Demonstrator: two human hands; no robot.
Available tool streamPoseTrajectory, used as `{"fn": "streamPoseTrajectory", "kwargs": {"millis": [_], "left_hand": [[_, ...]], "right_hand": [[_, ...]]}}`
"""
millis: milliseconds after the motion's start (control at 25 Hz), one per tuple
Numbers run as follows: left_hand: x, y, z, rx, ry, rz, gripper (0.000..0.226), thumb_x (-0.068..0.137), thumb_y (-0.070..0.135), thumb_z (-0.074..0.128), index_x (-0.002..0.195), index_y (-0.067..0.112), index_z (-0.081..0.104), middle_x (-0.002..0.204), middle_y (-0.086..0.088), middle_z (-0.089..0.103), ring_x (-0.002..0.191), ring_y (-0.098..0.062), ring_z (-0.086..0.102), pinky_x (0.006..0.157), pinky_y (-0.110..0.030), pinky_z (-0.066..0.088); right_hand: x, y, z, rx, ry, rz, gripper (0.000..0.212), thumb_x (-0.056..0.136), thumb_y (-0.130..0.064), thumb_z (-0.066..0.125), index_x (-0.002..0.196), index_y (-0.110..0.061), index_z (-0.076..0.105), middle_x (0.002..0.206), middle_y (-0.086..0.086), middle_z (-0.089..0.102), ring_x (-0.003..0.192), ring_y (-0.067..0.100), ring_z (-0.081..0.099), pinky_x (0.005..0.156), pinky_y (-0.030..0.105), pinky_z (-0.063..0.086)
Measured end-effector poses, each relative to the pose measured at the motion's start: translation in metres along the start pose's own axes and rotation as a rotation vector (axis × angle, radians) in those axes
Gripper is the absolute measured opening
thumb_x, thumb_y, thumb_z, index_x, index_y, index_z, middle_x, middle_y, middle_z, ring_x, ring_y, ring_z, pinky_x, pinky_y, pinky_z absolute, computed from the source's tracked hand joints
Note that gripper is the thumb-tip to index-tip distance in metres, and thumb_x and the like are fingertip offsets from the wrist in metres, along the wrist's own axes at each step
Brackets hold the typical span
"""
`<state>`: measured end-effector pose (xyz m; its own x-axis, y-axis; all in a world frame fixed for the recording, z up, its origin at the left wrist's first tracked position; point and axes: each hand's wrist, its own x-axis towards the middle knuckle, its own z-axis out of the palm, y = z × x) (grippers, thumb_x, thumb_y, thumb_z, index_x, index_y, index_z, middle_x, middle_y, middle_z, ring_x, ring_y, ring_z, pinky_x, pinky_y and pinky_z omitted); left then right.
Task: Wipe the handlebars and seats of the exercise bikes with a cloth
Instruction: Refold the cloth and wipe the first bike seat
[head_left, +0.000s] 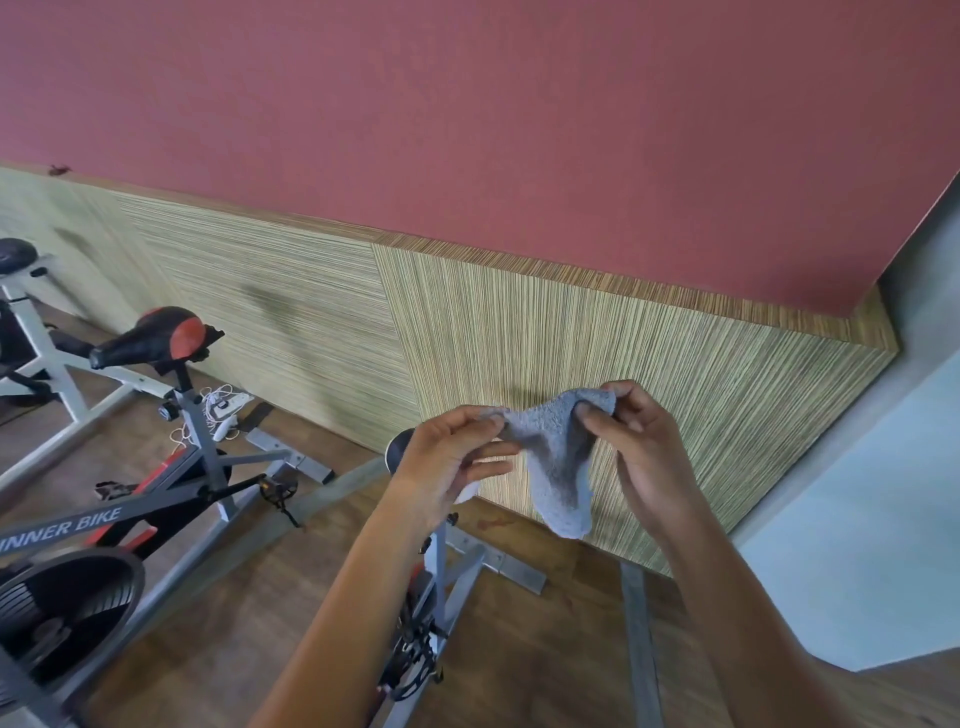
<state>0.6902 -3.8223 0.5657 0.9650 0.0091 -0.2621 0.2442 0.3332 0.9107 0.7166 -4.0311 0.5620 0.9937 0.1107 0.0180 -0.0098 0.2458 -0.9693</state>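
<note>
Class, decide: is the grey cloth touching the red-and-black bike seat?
Apart. The head view shows the cloth well right of the seat, with wall panelling visible between them.

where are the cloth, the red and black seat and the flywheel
cloth (558, 460): head view, middle of the hanging grey fabric
red and black seat (150, 339): head view, top of the saddle
flywheel (65, 616): head view, dark face of the disc

Upper wall (467, 104): dull red, plain;
Lower wall: striped straw-coloured panelling (519, 322), wooden top edge;
Floor (234, 623): dark wood boards, crossed by grey strips (641, 649);
At the panelling's foot: white power strip (231, 402), tangled white cables (182, 434);
Right edge: pale grey wall (883, 519)
</note>
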Motion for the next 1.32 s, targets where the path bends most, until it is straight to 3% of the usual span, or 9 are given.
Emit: {"fn": "streamPoseTrajectory", "kwargs": {"millis": [120,360,560,640,800,880,920,1080,1320], "left_hand": [[0.008,0.003,-0.016,0.330,0.213,0.210,0.003,0.086,0.009,0.074,0.084,0.011,0.076,0.083,-0.010,0.075,0.074,-0.016,0.070,0.074,-0.025,0.053],[0.011,0.009,-0.024,0.277,0.187,0.306,0.007,0.083,0.009,0.076,0.082,0.015,0.077,0.086,-0.013,0.074,0.079,-0.027,0.070,0.078,-0.034,0.060],[0.009,0.025,-0.037,0.134,-0.081,0.240,0.023,0.078,0.004,0.068,0.100,0.000,0.068,0.082,-0.004,0.075,0.076,-0.012,0.069,0.069,-0.021,0.056],[0.007,0.034,-0.040,0.120,-0.205,0.204,0.021,0.080,0.003,0.067,0.101,0.000,0.069,0.085,-0.005,0.074,0.079,-0.014,0.069,0.073,-0.023,0.056],[-0.001,0.052,-0.040,0.247,-0.709,0.075,0.016,0.081,0.021,0.080,0.096,0.014,0.079,0.088,-0.011,0.072,0.081,-0.027,0.064,0.079,-0.038,0.051],[0.002,0.056,-0.031,0.333,-0.808,0.094,0.019,0.081,0.021,0.080,0.098,0.014,0.079,0.092,-0.027,0.067,0.084,-0.041,0.060,0.079,-0.053,0.046],[0.003,0.057,-0.024,0.324,-0.818,0.109,0.020,0.080,0.020,0.081,0.098,0.013,0.078,0.094,-0.023,0.068,0.087,-0.038,0.062,0.084,-0.048,0.048],[0.000,0.060,-0.008,0.174,-0.730,0.156,0.022,0.072,0.017,0.086,0.091,0.013,0.078,0.085,0.000,0.074,0.076,-0.010,0.068,0.076,-0.022,0.055],[0.004,0.066,-0.008,0.158,-0.686,0.225,0.022,0.065,0.024,0.091,0.083,0.018,0.079,0.081,0.001,0.071,0.075,-0.012,0.065,0.076,-0.023,0.053]], "right_hand": [[0.010,-0.007,-0.012,-0.225,0.084,0.006,0.038,0.071,-0.023,0.081,0.107,-0.022,0.069,0.080,-0.005,0.059,0.080,0.014,0.062,0.081,0.031,0.052],[0.019,-0.010,-0.011,-0.241,0.053,0.098,0.054,0.072,-0.021,0.083,0.121,-0.007,0.064,0.095,0.000,0.068,0.094,0.021,0.069,0.089,0.037,0.056],[0.024,-0.016,-0.024,0.069,-0.195,0.159,0.059,0.043,-0.040,0.100,0.088,-0.015,0.072,0.080,0.003,0.053,0.080,0.017,0.059,0.082,0.034,0.045],[0.025,-0.019,-0.026,0.057,-0.314,0.152,0.054,0.048,-0.040,0.099,0.089,-0.013,0.076,0.085,0.005,0.064,0.085,0.019,0.065,0.083,0.034,0.049],[0.018,-0.042,-0.016,0.117,-0.789,0.190,0.025,0.072,-0.027,0.088,0.093,-0.016,0.080,0.091,-0.001,0.073,0.089,0.014,0.070,0.080,0.027,0.056],[0.017,-0.052,0.000,0.008,-0.983,0.163,0.017,0.081,-0.023,0.079,0.098,-0.020,0.079,0.095,-0.005,0.073,0.090,0.011,0.067,0.081,0.025,0.053],[0.018,-0.055,0.009,-0.049,-1.020,0.161,0.017,0.081,-0.023,0.079,0.098,-0.021,0.079,0.095,-0.005,0.073,0.091,0.011,0.068,0.081,0.026,0.053],[0.018,-0.060,0.028,-0.016,-0.918,0.141,0.020,0.071,-0.013,0.082,0.089,-0.020,0.078,0.087,-0.001,0.074,0.081,0.011,0.070,0.076,0.024,0.055],[0.020,-0.056,0.033,-0.005,-0.760,0.049,0.020,0.066,-0.003,0.081,0.082,-0.016,0.079,0.077,0.004,0.072,0.076,0.013,0.069,0.074,0.022,0.054]]}}
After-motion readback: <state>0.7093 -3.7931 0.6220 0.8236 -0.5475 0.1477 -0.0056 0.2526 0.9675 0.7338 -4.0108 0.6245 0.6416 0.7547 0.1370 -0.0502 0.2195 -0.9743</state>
